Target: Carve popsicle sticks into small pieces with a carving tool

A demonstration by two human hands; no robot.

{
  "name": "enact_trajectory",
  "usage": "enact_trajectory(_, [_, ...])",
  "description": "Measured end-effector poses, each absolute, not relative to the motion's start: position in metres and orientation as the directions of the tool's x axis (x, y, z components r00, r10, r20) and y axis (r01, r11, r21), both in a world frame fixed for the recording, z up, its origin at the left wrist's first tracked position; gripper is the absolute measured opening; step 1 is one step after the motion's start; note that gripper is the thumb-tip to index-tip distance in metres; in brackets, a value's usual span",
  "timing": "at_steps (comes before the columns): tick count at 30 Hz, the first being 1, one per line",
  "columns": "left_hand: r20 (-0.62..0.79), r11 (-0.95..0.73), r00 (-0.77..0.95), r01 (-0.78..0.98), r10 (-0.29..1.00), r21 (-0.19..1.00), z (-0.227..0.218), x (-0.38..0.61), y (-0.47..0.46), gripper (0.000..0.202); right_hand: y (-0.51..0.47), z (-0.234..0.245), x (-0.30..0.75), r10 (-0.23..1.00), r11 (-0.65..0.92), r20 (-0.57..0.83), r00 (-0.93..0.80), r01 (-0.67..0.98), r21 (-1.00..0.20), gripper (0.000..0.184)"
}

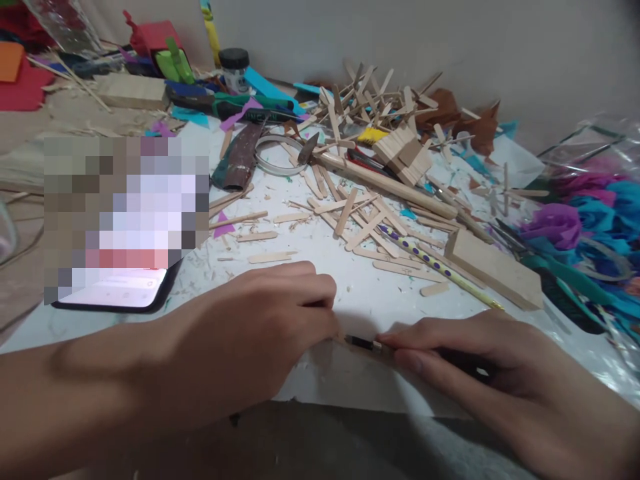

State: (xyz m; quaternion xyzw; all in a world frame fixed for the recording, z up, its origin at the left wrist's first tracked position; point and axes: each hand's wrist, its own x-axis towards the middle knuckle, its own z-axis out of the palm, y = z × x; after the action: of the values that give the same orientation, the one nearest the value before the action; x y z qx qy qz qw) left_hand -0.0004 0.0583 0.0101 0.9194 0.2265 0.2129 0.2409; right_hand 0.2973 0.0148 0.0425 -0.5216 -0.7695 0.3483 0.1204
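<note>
My left hand [260, 327] rests on the white work surface [360, 293] with its fingers curled down and pinched on a small piece at the tips, too hidden to name. My right hand [480, 367] lies close beside it, fingers wrapped round a thin knife-like tool [363, 343] whose dark metal tip points left at my left fingertips. Tip and left fingers meet near the front edge of the white sheet.
A phone [117, 297] lies at the left. Loose craft sticks [350, 213], a dotted pencil [435, 263], a wooden block [493, 267], a long dowel [385, 180] and a metal ring [277, 157] crowd the middle. Paper flowers [585, 220] sit right; a jar [234, 67] stands behind.
</note>
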Motion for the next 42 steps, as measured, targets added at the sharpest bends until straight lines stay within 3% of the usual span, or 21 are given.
enact_trajectory(3, [0.247, -0.77, 0.809, 0.344, 0.534, 0.538, 0.011, 0.0, 0.056, 0.038, 0.019, 0.043, 0.299, 0.876, 0.238, -0.179, -0.449, 0.723, -0.648, 0.034])
enact_trajectory(7, [0.232, -0.787, 0.811, 0.384, 0.538, 0.483, 0.009, 0.0, 0.055, 0.032, 0.027, 0.042, 0.3, 0.939, 0.201, -0.068, -0.337, 0.699, -0.687, 0.043])
enact_trajectory(12, [0.214, -0.772, 0.811, 0.385, 0.544, 0.505, 0.006, 0.0, 0.055, 0.034, 0.033, 0.04, 0.295, 0.967, 0.204, 0.045, -0.249, 0.659, -0.724, 0.038])
enact_trajectory(15, [0.191, -0.729, 0.796, 0.391, 0.574, 0.561, 0.008, 0.001, 0.054, 0.037, 0.033, 0.041, 0.297, 0.952, 0.305, 0.181, -0.247, 0.707, -0.638, 0.031])
enact_trajectory(18, [0.195, -0.734, 0.784, 0.419, 0.589, 0.534, 0.011, 0.003, 0.055, 0.042, 0.031, 0.04, 0.303, 0.911, 0.401, 0.306, -0.275, 0.763, -0.507, 0.024])
enact_trajectory(24, [0.186, -0.687, 0.751, 0.436, 0.633, 0.581, 0.013, 0.008, 0.051, 0.028, 0.035, 0.041, 0.308, 0.876, 0.481, 0.242, -0.416, 0.738, -0.473, 0.015])
enact_trajectory(31, [0.232, -0.649, 0.72, 0.376, 0.654, 0.661, 0.006, 0.001, 0.048, 0.032, 0.057, 0.055, 0.335, 0.906, 0.411, 0.291, -0.308, 0.806, -0.427, 0.024])
enact_trajectory(34, [0.155, -0.521, 0.675, 0.383, 0.722, 0.763, 0.027, 0.0, 0.051, 0.027, 0.062, 0.064, 0.348, 0.924, 0.378, 0.221, -0.312, 0.831, -0.408, 0.028])
enact_trajectory(38, [-0.058, -0.077, 0.599, 0.198, 0.799, 0.977, 0.059, 0.016, 0.049, 0.03, 0.061, 0.062, 0.355, 0.904, 0.423, 0.101, -0.416, 0.835, -0.353, 0.022])
enact_trajectory(40, [-0.143, 0.115, 0.559, 0.085, 0.817, 0.99, 0.065, 0.026, 0.048, 0.028, 0.061, 0.053, 0.358, 0.879, 0.469, 0.076, -0.47, 0.827, -0.311, 0.018])
enact_trajectory(42, [-0.154, 0.17, 0.489, 0.012, 0.859, 0.985, 0.065, 0.031, 0.05, 0.035, 0.063, 0.044, 0.361, 0.875, 0.481, 0.092, -0.475, 0.836, -0.265, 0.021])
